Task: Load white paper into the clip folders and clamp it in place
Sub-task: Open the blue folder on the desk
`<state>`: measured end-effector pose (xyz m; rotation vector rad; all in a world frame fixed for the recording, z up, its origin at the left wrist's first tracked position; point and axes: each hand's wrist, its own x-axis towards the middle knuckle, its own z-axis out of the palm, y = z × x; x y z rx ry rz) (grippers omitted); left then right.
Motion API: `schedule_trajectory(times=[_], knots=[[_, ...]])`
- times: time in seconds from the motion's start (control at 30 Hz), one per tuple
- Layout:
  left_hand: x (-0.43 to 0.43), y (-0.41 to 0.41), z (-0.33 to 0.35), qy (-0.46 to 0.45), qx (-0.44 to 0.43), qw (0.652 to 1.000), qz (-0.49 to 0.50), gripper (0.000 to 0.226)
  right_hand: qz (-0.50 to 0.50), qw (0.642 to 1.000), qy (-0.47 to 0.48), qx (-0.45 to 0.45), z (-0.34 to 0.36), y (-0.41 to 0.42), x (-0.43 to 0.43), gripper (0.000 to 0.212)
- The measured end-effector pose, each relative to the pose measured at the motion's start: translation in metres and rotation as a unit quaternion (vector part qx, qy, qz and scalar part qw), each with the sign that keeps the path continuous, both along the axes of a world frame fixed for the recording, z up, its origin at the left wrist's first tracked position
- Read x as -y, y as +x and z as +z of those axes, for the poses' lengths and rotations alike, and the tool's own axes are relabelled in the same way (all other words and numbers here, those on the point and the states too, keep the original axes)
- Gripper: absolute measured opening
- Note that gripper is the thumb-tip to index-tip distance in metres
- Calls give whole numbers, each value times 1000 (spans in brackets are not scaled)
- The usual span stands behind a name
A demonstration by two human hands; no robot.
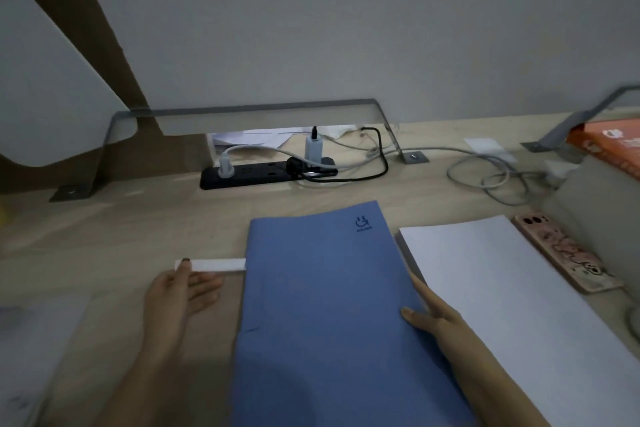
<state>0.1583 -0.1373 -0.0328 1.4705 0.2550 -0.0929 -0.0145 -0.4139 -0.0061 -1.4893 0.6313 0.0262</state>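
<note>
A blue clip folder point(322, 295) lies closed on the wooden desk in front of me. My right hand point(429, 315) rests on its right edge, thumb on the cover and fingers straight along the side. A stack of white paper point(512, 291) lies just right of the folder. My left hand point(180, 291) is left of the folder with fingers relaxed; one fingertip touches a narrow white strip point(211, 265) that sticks out from the folder's left edge.
A black power strip point(266, 173) with plugs and cables sits at the back under a grey metal stand point(242, 113). A phone in a patterned case point(564, 253) lies right of the paper. An orange box point(613, 149) is far right. More paper point(31, 340) lies bottom left.
</note>
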Motion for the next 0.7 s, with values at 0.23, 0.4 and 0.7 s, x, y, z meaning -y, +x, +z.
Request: schedule_trajectory(times=[0.23,0.4,0.7], knots=[[13,-41,-8,208,58,976,34,15,60,992,-106,-17,-10,5,1,57],[48,-112,-16,436,39,894,-92,69,103,975,-195,8,-15,3,-6,53],[67,-137,-16,514,76,849,-91,59,197,946,-258,8,1,-8,0,50]])
